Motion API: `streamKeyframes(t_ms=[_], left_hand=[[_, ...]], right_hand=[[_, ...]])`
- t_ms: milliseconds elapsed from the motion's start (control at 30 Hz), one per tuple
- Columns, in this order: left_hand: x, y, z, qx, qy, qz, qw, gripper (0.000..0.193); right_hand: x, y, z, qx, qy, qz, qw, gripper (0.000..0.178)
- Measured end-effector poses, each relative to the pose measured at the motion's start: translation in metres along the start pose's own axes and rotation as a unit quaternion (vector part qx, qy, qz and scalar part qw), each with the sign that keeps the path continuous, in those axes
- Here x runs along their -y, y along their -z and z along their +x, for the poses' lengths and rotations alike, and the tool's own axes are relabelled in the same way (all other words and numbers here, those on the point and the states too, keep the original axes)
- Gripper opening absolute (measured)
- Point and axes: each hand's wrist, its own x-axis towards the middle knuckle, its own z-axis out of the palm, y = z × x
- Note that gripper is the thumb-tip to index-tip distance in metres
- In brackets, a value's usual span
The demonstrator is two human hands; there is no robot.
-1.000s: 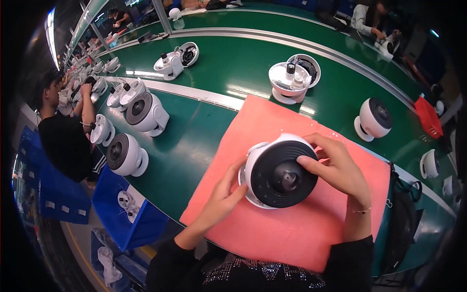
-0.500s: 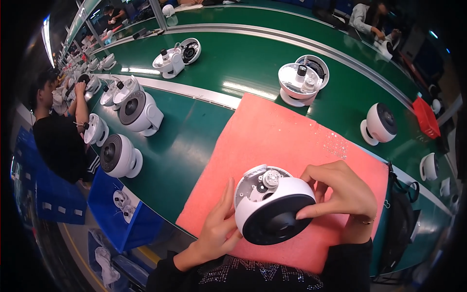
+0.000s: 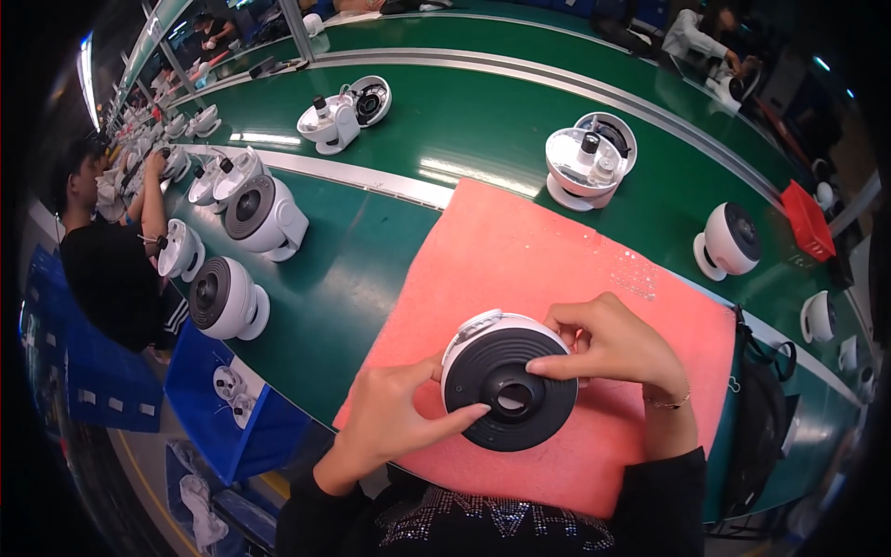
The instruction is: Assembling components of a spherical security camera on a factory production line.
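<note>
Both my hands hold a round housing with a white shell and a black ribbed front disc (image 3: 481,376), its black face turned up toward me. My left hand (image 3: 390,413) grips its left side, thumb on the disc near the centre hole. From the right, my right hand (image 3: 617,351) holds it with the thumb on the upper right of the disc and fingers curled at the rim. Part of the white shell shows at the top edge; the inside is hidden. Beneath lies a pink foam mat (image 3: 520,251), with small shiny specks toward its upper right.
Finished-looking white units with dark ribbed fronts (image 3: 221,295) stand at left. Opened white units (image 3: 583,162) sit on the green conveyor (image 3: 445,102) beyond the mat. A co-worker (image 3: 97,251) works at far left, above blue bins (image 3: 218,399). A black bag (image 3: 766,427) lies at right.
The housing has tilted so its black face points up at me, hiding the inner parts seen before. My left thumb has moved onto the disc. Units on the conveyor have shifted slightly right.
</note>
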Motion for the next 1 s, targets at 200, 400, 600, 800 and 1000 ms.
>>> streamKeyframes(t_ms=[200, 400, 600, 800, 1000], left_hand=[[-0.004, 0.003, 0.013, 0.06, 0.083, 0.145, 0.984, 0.031], [-0.005, 0.002, 0.024, 0.039, 0.028, 0.171, 0.984, 0.04], [-0.003, 0.003, 0.028, 0.101, 0.028, 0.195, 0.975, 0.046], [-0.007, -0.001, 0.027, 0.106, 0.02, 0.235, 0.966, 0.047], [-0.004, -0.01, 0.025, 0.079, 0.013, 0.237, 0.968, 0.045]], right_hand=[[-0.003, -0.004, 0.006, -0.038, -0.012, -0.037, 0.999, 0.037], [-0.012, -0.007, 0.008, -0.096, 0.037, -0.144, 0.984, 0.043], [-0.015, -0.005, 0.001, -0.077, 0.028, -0.176, 0.981, 0.043], [0.002, -0.009, -0.01, -0.219, 0.225, -0.251, 0.915, 0.032], [0.002, -0.021, -0.025, -0.032, 0.338, -0.193, 0.921, 0.039]])
